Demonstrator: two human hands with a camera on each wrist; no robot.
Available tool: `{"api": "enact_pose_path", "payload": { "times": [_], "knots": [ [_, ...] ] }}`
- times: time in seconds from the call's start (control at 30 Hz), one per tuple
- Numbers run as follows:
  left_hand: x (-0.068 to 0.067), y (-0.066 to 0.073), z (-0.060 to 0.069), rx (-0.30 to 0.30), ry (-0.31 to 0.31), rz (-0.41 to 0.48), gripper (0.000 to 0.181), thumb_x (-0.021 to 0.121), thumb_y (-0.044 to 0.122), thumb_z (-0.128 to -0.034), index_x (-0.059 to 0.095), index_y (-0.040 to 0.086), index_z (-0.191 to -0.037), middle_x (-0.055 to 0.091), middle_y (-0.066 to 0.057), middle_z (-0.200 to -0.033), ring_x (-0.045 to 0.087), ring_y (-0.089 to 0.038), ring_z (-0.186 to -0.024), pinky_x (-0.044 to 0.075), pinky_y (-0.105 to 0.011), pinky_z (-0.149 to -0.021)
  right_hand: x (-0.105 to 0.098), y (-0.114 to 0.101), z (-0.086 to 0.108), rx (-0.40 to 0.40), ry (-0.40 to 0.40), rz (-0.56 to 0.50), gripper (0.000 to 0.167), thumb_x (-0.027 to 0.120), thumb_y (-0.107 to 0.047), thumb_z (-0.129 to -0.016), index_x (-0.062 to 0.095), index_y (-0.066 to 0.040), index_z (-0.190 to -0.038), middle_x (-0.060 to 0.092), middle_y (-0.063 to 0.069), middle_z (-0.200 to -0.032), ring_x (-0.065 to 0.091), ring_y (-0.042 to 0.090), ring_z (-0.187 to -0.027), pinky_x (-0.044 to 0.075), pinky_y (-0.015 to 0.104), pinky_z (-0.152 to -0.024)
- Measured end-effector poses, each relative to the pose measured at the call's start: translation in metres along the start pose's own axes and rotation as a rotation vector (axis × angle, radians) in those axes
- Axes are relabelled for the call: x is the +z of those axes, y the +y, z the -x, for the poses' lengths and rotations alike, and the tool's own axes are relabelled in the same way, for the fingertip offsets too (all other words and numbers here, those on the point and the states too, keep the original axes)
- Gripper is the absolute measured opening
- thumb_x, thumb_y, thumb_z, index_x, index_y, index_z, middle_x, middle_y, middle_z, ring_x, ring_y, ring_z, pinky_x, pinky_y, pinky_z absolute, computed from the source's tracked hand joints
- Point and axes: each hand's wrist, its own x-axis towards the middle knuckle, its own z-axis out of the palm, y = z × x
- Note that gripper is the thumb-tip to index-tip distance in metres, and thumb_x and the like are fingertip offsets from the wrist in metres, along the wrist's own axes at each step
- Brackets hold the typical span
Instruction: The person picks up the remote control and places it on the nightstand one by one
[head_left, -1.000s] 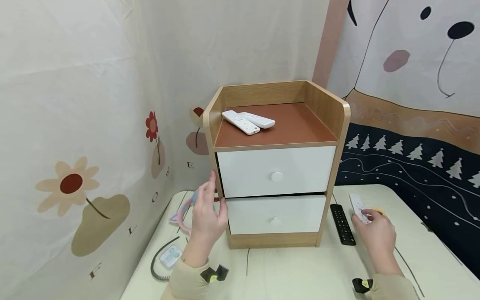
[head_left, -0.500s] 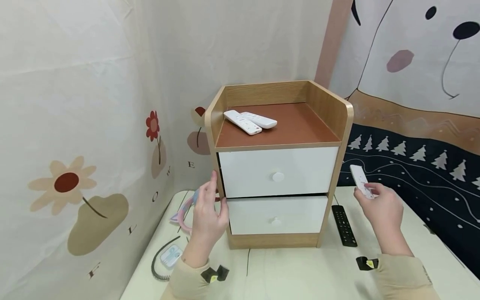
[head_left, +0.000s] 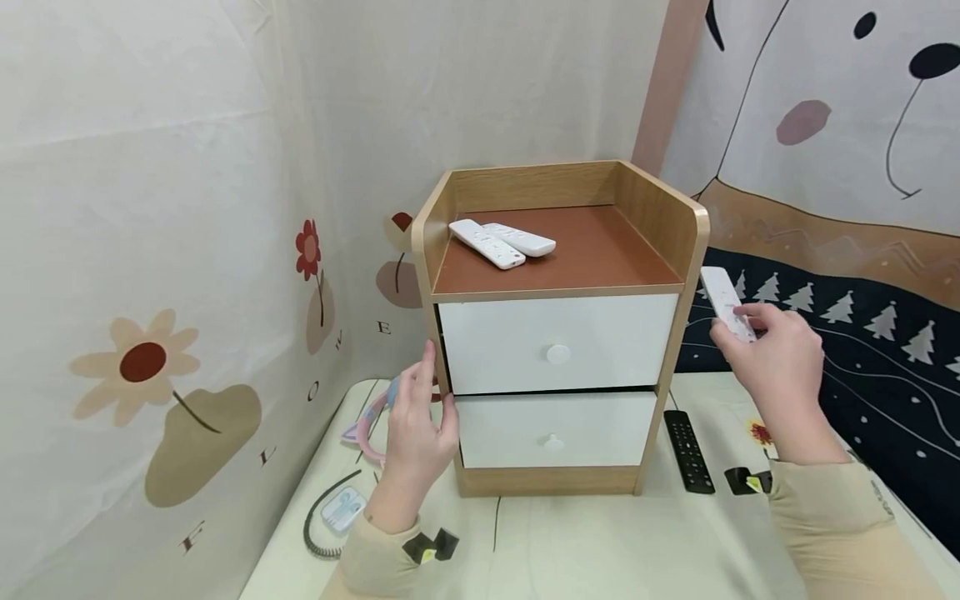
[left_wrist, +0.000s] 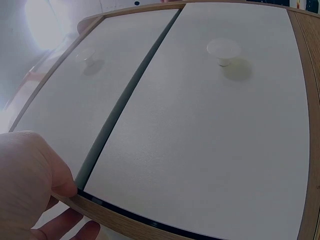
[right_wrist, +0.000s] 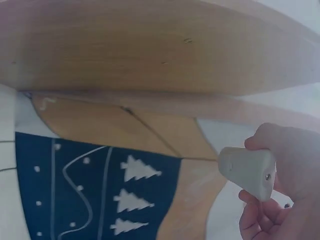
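Note:
In the head view my right hand (head_left: 780, 358) holds a white remote control (head_left: 726, 304) in the air beside the cabinet's right side, pinched between thumb and fingers. The right wrist view shows the remote's end (right_wrist: 247, 170) near the cabinet's wooden side. My left hand (head_left: 416, 442) rests on the left front edge of the two-drawer cabinet (head_left: 547, 481), its thumb at the front and its fingers along the side. Two white remote controls (head_left: 487, 244) lie crossed on the cabinet's brown top. A black remote control (head_left: 688, 452) lies on the table, right of the cabinet.
Raised wooden walls (head_left: 532, 190) edge the cabinet top at the back and sides. The upper drawer (head_left: 510, 346) sits slightly crooked, with dark gaps around it. Left of the cabinet lie a pink headband (head_left: 363, 433), a small light-blue case (head_left: 343, 510) and a dark coiled cord (head_left: 309, 529).
My right hand has lifted the white remote control from near the table to about the height of the upper drawer's top. The left hand stays at the cabinet's edge.

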Motion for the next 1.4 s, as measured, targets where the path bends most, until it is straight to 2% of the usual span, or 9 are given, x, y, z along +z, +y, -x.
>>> {"api": "enact_pose_path", "payload": {
  "times": [0.53, 0.63, 0.73, 0.83, 0.93, 1.03, 1.13, 1.23, 1.4],
  "knots": [
    [0.000, -0.001, -0.001, 0.005, 0.004, -0.011, 0.092, 0.070, -0.017, -0.0853, 0.036, 0.002, -0.169, 0.061, -0.028, -0.123, 0.066, -0.032, -0.088, 0.061, -0.039, -0.065, -0.032, -0.056, -0.020, -0.159, 0.167, -0.100, 0.055, 0.069, -0.041, -0.102, 0.072, 0.002, -0.137, 0.070, 0.029, -0.124, 0.061, 0.043, -0.114, 0.045, 0.041, -0.081],
    [0.001, -0.003, -0.001, 0.010, 0.008, -0.012, 0.092, 0.070, -0.017, -0.0852, 0.036, 0.001, -0.169, 0.062, -0.028, -0.123, 0.065, -0.032, -0.090, 0.061, -0.039, -0.065, -0.038, -0.067, -0.025, -0.173, 0.218, -0.140, 0.053, 0.071, -0.041, -0.101, 0.074, 0.000, -0.135, 0.070, 0.027, -0.123, 0.061, 0.031, -0.106, 0.042, 0.022, -0.080],
    [0.002, -0.003, -0.001, 0.005, 0.003, -0.005, 0.093, 0.070, -0.017, -0.0854, 0.036, 0.002, -0.170, 0.061, -0.028, -0.123, 0.066, -0.031, -0.091, 0.062, -0.040, -0.066, -0.044, -0.075, -0.029, -0.174, 0.272, -0.179, 0.050, 0.074, -0.039, -0.099, 0.076, -0.003, -0.133, 0.071, 0.025, -0.122, 0.053, 0.007, -0.097, 0.032, 0.002, -0.072],
    [0.003, -0.004, 0.000, -0.004, -0.004, 0.002, 0.094, 0.070, -0.017, -0.0857, 0.035, 0.004, -0.171, 0.061, -0.028, -0.124, 0.067, -0.029, -0.090, 0.064, -0.040, -0.068, -0.050, -0.081, -0.030, -0.174, 0.329, -0.213, 0.047, 0.076, -0.037, -0.097, 0.078, -0.005, -0.132, 0.072, 0.021, -0.119, 0.041, -0.011, -0.093, 0.031, -0.003, -0.069],
    [0.004, -0.005, -0.001, -0.001, -0.004, 0.001, 0.094, 0.070, -0.017, -0.0857, 0.035, 0.004, -0.171, 0.061, -0.028, -0.123, 0.066, -0.029, -0.089, 0.063, -0.039, -0.068, -0.056, -0.085, -0.029, -0.178, 0.394, -0.256, 0.045, 0.077, -0.038, -0.096, 0.079, -0.008, -0.131, 0.069, -0.006, -0.103, 0.041, -0.018, -0.091, 0.036, -0.002, -0.071],
    [0.004, -0.004, -0.003, 0.015, 0.003, -0.001, 0.095, 0.070, -0.018, -0.0852, 0.035, 0.003, -0.170, 0.061, -0.028, -0.122, 0.065, -0.031, -0.088, 0.062, -0.039, -0.067, -0.060, -0.090, -0.025, -0.204, 0.454, -0.290, 0.045, 0.077, -0.039, -0.095, 0.080, -0.009, -0.128, 0.050, -0.034, -0.097, 0.042, -0.019, -0.091, 0.039, 0.000, -0.072],
    [0.003, -0.004, -0.004, 0.020, 0.008, -0.006, 0.094, 0.070, -0.018, -0.0847, 0.035, 0.002, -0.170, 0.062, -0.028, -0.121, 0.065, -0.032, -0.088, 0.061, -0.039, -0.067, -0.062, -0.096, -0.020, -0.246, 0.486, -0.315, 0.045, 0.077, -0.039, -0.094, 0.081, -0.007, -0.126, 0.042, -0.042, -0.096, 0.042, -0.018, -0.092, 0.039, 0.000, -0.072],
    [0.002, -0.004, -0.003, 0.007, 0.006, -0.014, 0.094, 0.070, -0.017, -0.0850, 0.035, 0.003, -0.170, 0.062, -0.027, -0.121, 0.065, -0.031, -0.090, 0.061, -0.040, -0.067, -0.062, -0.106, -0.015, -0.289, 0.495, -0.323, 0.044, 0.079, -0.037, -0.094, 0.081, -0.007, -0.126, 0.055, -0.027, -0.095, 0.042, -0.018, -0.093, 0.038, -0.001, -0.071],
    [0.001, -0.002, 0.000, -0.007, -0.008, -0.019, 0.094, 0.070, -0.017, -0.0858, 0.034, 0.003, -0.170, 0.062, -0.028, -0.123, 0.065, -0.030, -0.090, 0.062, -0.042, -0.066, -0.057, -0.119, -0.006, -0.402, 0.483, -0.337, 0.042, 0.082, -0.032, -0.092, 0.082, -0.002, -0.122, 0.069, 0.023, -0.102, 0.042, -0.016, -0.093, 0.035, -0.003, -0.072]
  ]
}}
